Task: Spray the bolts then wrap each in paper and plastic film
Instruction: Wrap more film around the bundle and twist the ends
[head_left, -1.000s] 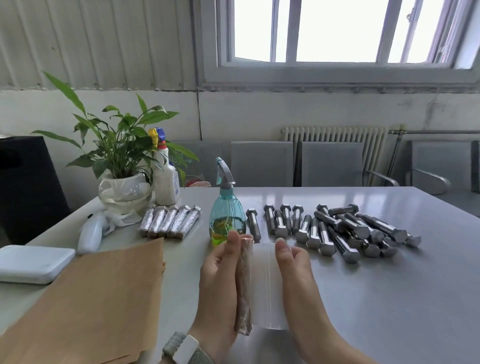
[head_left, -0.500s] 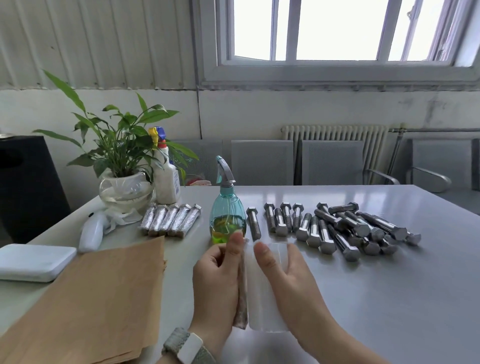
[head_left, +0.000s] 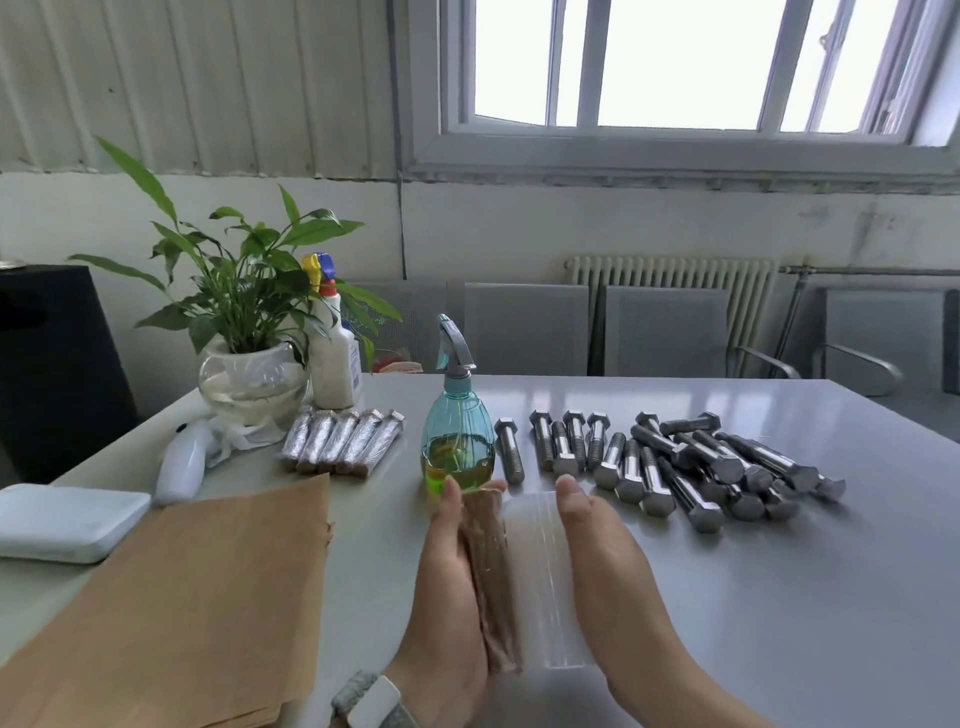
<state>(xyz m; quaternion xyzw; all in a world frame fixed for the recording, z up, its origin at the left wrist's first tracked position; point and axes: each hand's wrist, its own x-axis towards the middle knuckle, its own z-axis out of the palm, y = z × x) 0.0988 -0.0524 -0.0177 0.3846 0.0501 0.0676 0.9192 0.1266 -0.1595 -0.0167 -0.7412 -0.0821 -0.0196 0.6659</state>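
Two hands meet low in the middle of the frame: the left hand (head_left: 451, 582) lies with straight fingers against a paper-wrapped bolt (head_left: 488, 577), and the right hand (head_left: 605, 566) presses flat, fingers straight, on the clear plastic film (head_left: 540, 571) spread beside it. Just above stands a spray bottle (head_left: 457, 431). Bare bolts (head_left: 675, 462) lie at centre right, five wrapped bolts (head_left: 343, 441) at centre left, and brown paper (head_left: 171, 618) fills the lower left.

Both hands lay palm-inward with straight fingers, left hand (head_left: 447, 582) and right hand (head_left: 602, 561) flanking the paper-wrapped bolt (head_left: 488, 571).
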